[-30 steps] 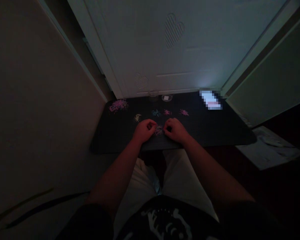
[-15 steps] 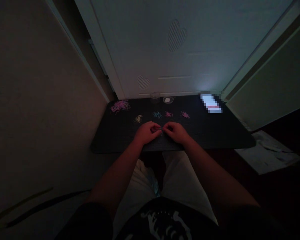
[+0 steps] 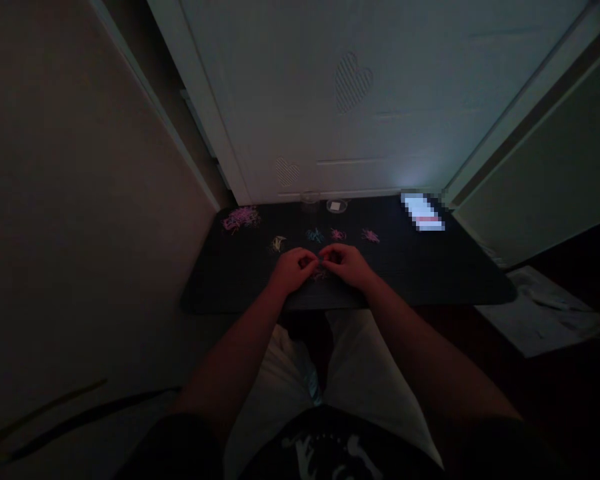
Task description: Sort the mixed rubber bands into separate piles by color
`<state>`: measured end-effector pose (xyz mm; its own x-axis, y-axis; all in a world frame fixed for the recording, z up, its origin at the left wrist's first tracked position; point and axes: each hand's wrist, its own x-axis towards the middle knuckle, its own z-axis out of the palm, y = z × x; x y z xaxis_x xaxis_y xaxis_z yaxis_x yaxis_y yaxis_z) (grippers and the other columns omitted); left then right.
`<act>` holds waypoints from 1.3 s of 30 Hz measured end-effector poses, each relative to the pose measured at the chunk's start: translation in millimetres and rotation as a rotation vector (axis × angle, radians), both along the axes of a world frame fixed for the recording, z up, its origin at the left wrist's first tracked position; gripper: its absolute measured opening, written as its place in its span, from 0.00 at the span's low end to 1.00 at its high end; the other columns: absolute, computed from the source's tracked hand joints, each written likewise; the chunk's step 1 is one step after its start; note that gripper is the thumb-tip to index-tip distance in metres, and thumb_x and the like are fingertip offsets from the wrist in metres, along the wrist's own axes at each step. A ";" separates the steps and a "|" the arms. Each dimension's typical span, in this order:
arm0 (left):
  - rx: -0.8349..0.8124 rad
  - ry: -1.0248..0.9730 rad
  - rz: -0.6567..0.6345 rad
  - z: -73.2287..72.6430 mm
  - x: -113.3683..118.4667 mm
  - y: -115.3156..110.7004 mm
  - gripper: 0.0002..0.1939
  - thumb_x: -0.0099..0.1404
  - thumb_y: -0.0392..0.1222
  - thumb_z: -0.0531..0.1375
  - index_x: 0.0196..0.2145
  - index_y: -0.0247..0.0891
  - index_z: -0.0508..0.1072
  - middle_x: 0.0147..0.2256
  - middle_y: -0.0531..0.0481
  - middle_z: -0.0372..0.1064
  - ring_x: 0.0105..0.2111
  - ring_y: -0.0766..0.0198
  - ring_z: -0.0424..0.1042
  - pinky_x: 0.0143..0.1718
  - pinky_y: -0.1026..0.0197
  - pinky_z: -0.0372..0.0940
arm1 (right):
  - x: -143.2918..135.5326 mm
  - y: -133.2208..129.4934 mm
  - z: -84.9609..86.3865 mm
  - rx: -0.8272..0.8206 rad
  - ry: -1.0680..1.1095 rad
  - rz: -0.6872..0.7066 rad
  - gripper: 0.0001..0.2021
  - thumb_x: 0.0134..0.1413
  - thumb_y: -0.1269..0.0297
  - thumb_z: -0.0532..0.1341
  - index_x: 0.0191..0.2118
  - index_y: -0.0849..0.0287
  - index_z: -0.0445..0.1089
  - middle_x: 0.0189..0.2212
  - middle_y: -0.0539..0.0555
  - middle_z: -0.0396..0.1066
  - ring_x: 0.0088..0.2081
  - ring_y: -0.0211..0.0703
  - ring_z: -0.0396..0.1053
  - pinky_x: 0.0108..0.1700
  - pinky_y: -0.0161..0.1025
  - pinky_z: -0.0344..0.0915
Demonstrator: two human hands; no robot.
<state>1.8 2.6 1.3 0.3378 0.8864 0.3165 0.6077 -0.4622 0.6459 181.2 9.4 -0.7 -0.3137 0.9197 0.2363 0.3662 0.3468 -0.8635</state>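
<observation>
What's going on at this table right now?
A person's left hand and right hand are close together over a small pile of strands near the front of the dark table. What they hold, if anything, is too small and dark to tell. Just beyond lie a pale yellow cluster, a blue cluster and two pink clusters. A larger pink-purple heap sits at the back left, and a lit screen at the back right.

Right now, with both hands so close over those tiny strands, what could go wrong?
The left hand and right hand crowd the near pile, so a slip might scatter it. The blue pile lies close to a pink pile, so a nudge could mix them. Dim light may make colours confusing.
</observation>
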 end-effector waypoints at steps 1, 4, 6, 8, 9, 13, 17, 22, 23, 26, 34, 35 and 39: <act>0.001 -0.003 0.004 0.0 -0.2 0.1 0.09 0.60 0.43 0.56 0.33 0.37 0.74 0.28 0.51 0.67 0.27 0.68 0.65 0.28 0.65 0.59 | -1.4 0.9 -0.5 0.004 0.009 0.005 0.09 0.45 0.66 0.60 0.34 0.61 0.72 0.24 0.49 0.67 0.24 0.34 0.61 0.27 0.32 0.57; 0.015 -0.011 0.018 0.5 -0.6 -0.2 0.09 0.60 0.43 0.56 0.32 0.37 0.74 0.27 0.52 0.67 0.26 0.69 0.64 0.28 0.65 0.58 | -4.3 0.6 -1.8 0.034 0.004 -0.030 0.06 0.45 0.66 0.60 0.30 0.61 0.71 0.22 0.49 0.66 0.24 0.34 0.60 0.26 0.32 0.56; 0.025 -0.017 0.022 0.7 -0.7 -0.7 0.08 0.60 0.43 0.57 0.31 0.37 0.74 0.27 0.52 0.67 0.26 0.69 0.64 0.28 0.65 0.59 | -4.7 -1.5 -2.4 0.053 -0.001 -0.041 0.05 0.45 0.66 0.61 0.30 0.61 0.71 0.23 0.49 0.66 0.23 0.33 0.59 0.26 0.33 0.56; 0.032 -0.017 0.023 0.5 -0.8 -0.9 0.08 0.60 0.42 0.57 0.31 0.37 0.74 0.27 0.52 0.67 0.26 0.69 0.64 0.29 0.65 0.59 | -4.4 -3.6 -2.8 0.061 -0.003 -0.034 0.06 0.44 0.66 0.61 0.30 0.61 0.71 0.24 0.49 0.65 0.23 0.33 0.59 0.26 0.33 0.56; 0.037 -0.016 0.026 0.2 -0.9 -0.9 0.08 0.60 0.42 0.57 0.31 0.37 0.74 0.27 0.52 0.67 0.26 0.69 0.64 0.29 0.65 0.59 | -4.2 -4.4 -2.9 0.065 -0.003 -0.032 0.06 0.44 0.66 0.61 0.31 0.61 0.71 0.24 0.49 0.66 0.24 0.33 0.59 0.26 0.32 0.56; 0.054 -0.017 0.030 -1.3 -1.0 -0.5 0.08 0.60 0.42 0.57 0.31 0.37 0.74 0.26 0.52 0.67 0.26 0.69 0.64 0.29 0.65 0.59 | -3.8 -5.4 -3.3 0.098 -0.026 -0.049 0.06 0.44 0.68 0.61 0.32 0.61 0.71 0.25 0.49 0.65 0.24 0.33 0.59 0.27 0.33 0.56; 0.061 -0.009 0.030 -1.9 -1.3 -0.4 0.08 0.60 0.43 0.57 0.32 0.37 0.74 0.26 0.52 0.67 0.26 0.69 0.64 0.29 0.65 0.59 | -3.3 -4.6 -4.3 0.122 -0.045 -0.078 0.05 0.46 0.68 0.60 0.31 0.61 0.71 0.23 0.49 0.65 0.24 0.34 0.60 0.27 0.33 0.57; 0.053 -0.014 0.043 -2.5 -1.3 -1.0 0.08 0.59 0.42 0.58 0.33 0.37 0.74 0.26 0.52 0.67 0.26 0.68 0.65 0.28 0.65 0.60 | -3.2 -4.5 -4.9 0.129 -0.052 -0.098 0.04 0.46 0.67 0.60 0.30 0.61 0.71 0.24 0.50 0.66 0.25 0.34 0.60 0.27 0.33 0.57; 0.049 -0.019 0.046 -2.7 -1.3 -1.1 0.08 0.59 0.42 0.58 0.33 0.37 0.74 0.27 0.52 0.67 0.26 0.69 0.65 0.28 0.65 0.60 | -3.3 -4.7 -4.9 0.132 -0.057 -0.102 0.04 0.46 0.67 0.60 0.30 0.61 0.71 0.24 0.50 0.66 0.25 0.34 0.61 0.27 0.33 0.57; 0.047 -0.033 0.061 -3.2 -1.0 -1.3 0.08 0.58 0.41 0.59 0.34 0.37 0.74 0.28 0.52 0.68 0.26 0.69 0.65 0.28 0.65 0.61 | -3.5 -5.2 -5.3 0.135 -0.058 -0.109 0.04 0.46 0.67 0.60 0.29 0.61 0.71 0.24 0.50 0.66 0.24 0.34 0.61 0.27 0.33 0.57; 0.044 -0.031 0.072 -2.6 -0.9 -1.4 0.07 0.57 0.41 0.59 0.34 0.37 0.74 0.28 0.52 0.68 0.26 0.69 0.65 0.29 0.65 0.62 | -3.4 -5.6 -3.8 0.113 -0.066 -0.110 0.04 0.46 0.67 0.60 0.29 0.61 0.71 0.23 0.49 0.66 0.24 0.34 0.60 0.27 0.33 0.56; 0.041 -0.031 0.071 -2.6 -0.9 -1.4 0.07 0.57 0.41 0.59 0.34 0.37 0.74 0.28 0.52 0.68 0.26 0.69 0.65 0.29 0.65 0.62 | -3.3 -5.4 -3.8 0.112 -0.068 -0.108 0.04 0.46 0.67 0.60 0.29 0.61 0.71 0.23 0.49 0.66 0.24 0.34 0.60 0.27 0.33 0.56; 0.036 -0.029 0.076 -3.1 -0.6 -1.4 0.07 0.57 0.41 0.59 0.34 0.37 0.74 0.27 0.52 0.68 0.26 0.69 0.66 0.29 0.65 0.62 | -2.6 -4.4 -4.5 0.122 -0.073 -0.095 0.05 0.46 0.66 0.61 0.29 0.61 0.71 0.23 0.49 0.66 0.24 0.34 0.60 0.27 0.33 0.56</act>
